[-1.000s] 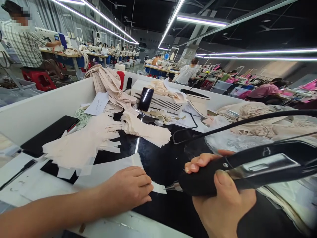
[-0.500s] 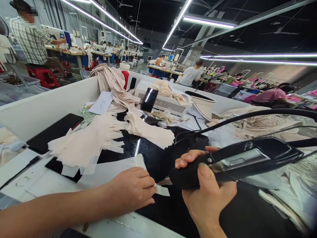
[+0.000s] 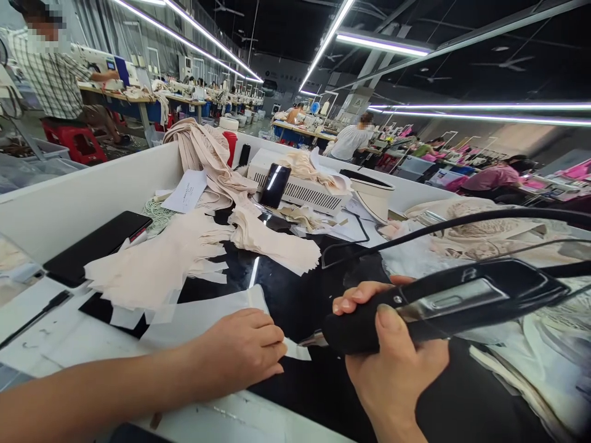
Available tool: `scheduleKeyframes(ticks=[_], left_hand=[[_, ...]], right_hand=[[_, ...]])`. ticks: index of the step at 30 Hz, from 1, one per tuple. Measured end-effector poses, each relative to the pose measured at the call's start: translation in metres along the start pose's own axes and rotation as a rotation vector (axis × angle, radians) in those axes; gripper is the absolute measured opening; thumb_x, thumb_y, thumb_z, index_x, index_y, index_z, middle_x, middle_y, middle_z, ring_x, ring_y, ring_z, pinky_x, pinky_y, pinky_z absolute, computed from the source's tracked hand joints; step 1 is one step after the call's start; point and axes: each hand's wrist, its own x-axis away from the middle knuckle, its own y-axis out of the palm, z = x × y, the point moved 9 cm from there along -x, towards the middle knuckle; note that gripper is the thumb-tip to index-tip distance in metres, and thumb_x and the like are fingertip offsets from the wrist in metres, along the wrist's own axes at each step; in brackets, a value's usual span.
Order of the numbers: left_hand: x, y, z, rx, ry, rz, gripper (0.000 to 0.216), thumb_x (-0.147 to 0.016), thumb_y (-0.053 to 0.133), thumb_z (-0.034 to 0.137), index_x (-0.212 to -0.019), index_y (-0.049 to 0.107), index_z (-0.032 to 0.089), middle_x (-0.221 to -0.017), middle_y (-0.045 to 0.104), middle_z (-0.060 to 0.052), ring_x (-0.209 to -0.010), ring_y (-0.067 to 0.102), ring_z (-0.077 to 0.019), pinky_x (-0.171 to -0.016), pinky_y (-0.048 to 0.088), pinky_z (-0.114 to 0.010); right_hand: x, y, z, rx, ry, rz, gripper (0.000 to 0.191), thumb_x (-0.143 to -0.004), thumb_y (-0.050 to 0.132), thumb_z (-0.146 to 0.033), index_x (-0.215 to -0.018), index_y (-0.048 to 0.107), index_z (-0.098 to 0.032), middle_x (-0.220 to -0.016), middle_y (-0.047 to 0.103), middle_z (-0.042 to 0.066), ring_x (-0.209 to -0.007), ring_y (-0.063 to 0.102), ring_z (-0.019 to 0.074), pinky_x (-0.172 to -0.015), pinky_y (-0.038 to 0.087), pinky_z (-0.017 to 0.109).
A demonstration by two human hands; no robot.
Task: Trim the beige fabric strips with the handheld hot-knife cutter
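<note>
My right hand (image 3: 392, 363) is wrapped round a black corded hand tool (image 3: 443, 304) whose metal tip (image 3: 310, 339) points left, close to the edge of a white fabric strip (image 3: 203, 314). My left hand (image 3: 240, 354) rests knuckles-up on that strip, fingers curled and pressing it onto the glossy black worktop (image 3: 300, 295). The tool's black cable (image 3: 462, 224) arcs off to the right.
Piles of beige cut pieces (image 3: 157, 264) (image 3: 272, 240) lie beyond my hands. A black phone (image 3: 95, 246) sits left, a white box-shaped machine (image 3: 295, 184) with another phone (image 3: 274, 184) leaning on it behind. A white wall (image 3: 83, 197) borders the table. Other people work at distant benches.
The tool tip and my right hand shifted slightly left toward the strip's end, then eased back a little. My left hand stayed pressed on the strip.
</note>
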Motion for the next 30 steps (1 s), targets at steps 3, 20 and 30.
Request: scheduleKeyframes(ticks=[3, 20, 30], left_hand=[[0.0, 0.001, 0.0, 0.011, 0.009, -0.006, 0.017, -0.104, 0.072, 0.03, -0.101, 0.065, 0.015, -0.097, 0.07, -0.002, -0.095, 0.066, -0.018, -0.09, 0.053, -0.033], [-0.001, 0.002, 0.003, -0.033, 0.052, -0.005, 0.016, -0.108, 0.065, 0.028, -0.102, 0.067, 0.014, -0.097, 0.071, -0.003, -0.097, 0.067, -0.0171, -0.092, 0.053, -0.032], [0.001, 0.001, 0.002, -0.004, 0.045, 0.008, 0.014, -0.106, 0.069, 0.027, -0.099, 0.067, 0.015, -0.095, 0.071, -0.002, -0.096, 0.068, -0.0178, -0.093, 0.054, -0.032]], right_hand=[[0.0, -0.001, -0.001, -0.014, 0.017, 0.016, 0.034, -0.078, 0.087, -0.033, -0.103, 0.065, -0.028, -0.075, 0.065, -0.005, -0.059, 0.064, 0.0167, -0.055, 0.057, 0.033], [0.009, 0.005, -0.006, -0.064, 0.03, -0.026, 0.036, -0.076, 0.091, -0.037, -0.103, 0.069, -0.027, -0.072, 0.067, -0.004, -0.057, 0.063, 0.0155, -0.052, 0.057, 0.029], [0.01, -0.006, -0.004, -0.045, 0.004, 0.004, 0.032, -0.079, 0.088, -0.033, -0.104, 0.07, -0.027, -0.073, 0.067, -0.004, -0.058, 0.063, 0.0156, -0.052, 0.056, 0.029]])
